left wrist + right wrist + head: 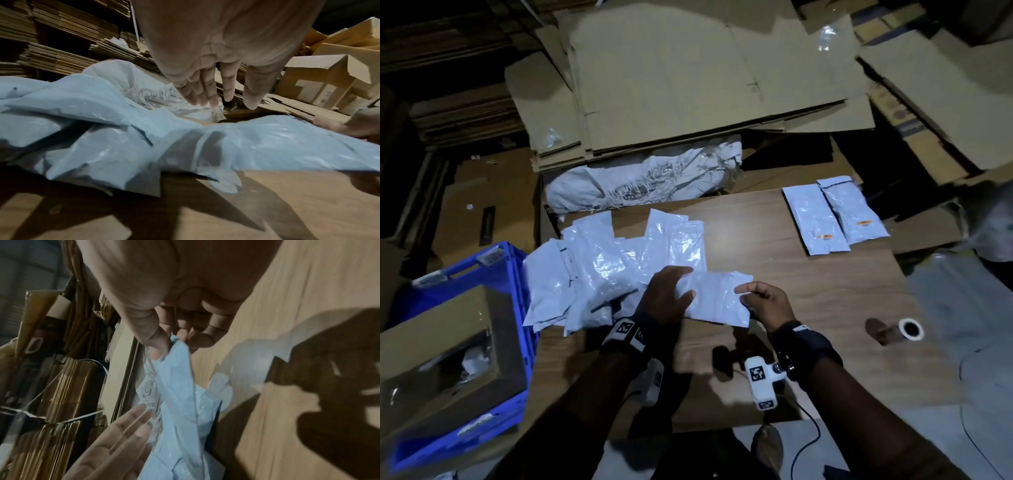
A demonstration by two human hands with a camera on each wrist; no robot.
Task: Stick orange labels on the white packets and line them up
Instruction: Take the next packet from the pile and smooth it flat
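Fingers of the right hand (763, 303) pinch a white packet (717, 297), left hand (667, 292) seemingly flat, above the wooden table (808, 294) amid stacked cardboard (688, 82).

The print on the small orange labels (826, 236) of the two white plastic packets (815, 219) lying at the far right of the brown wooden table (808, 284) is too small to read. In the loose heap of white plastic packets (599, 270) at the left, the lower ones are covered by those on top, so their number cannot be told. The left hand (666, 294) hides the left end of the white plastic packet held over the table (717, 298). The blue plastic crate (465, 274) at the near left is cut off by the picture's edge, and the contents of the open brown cardboard box (441, 363) in it are too dark to make out. In the left wrist view, the right hand (357, 128) at the right edge is blurred and cut off.
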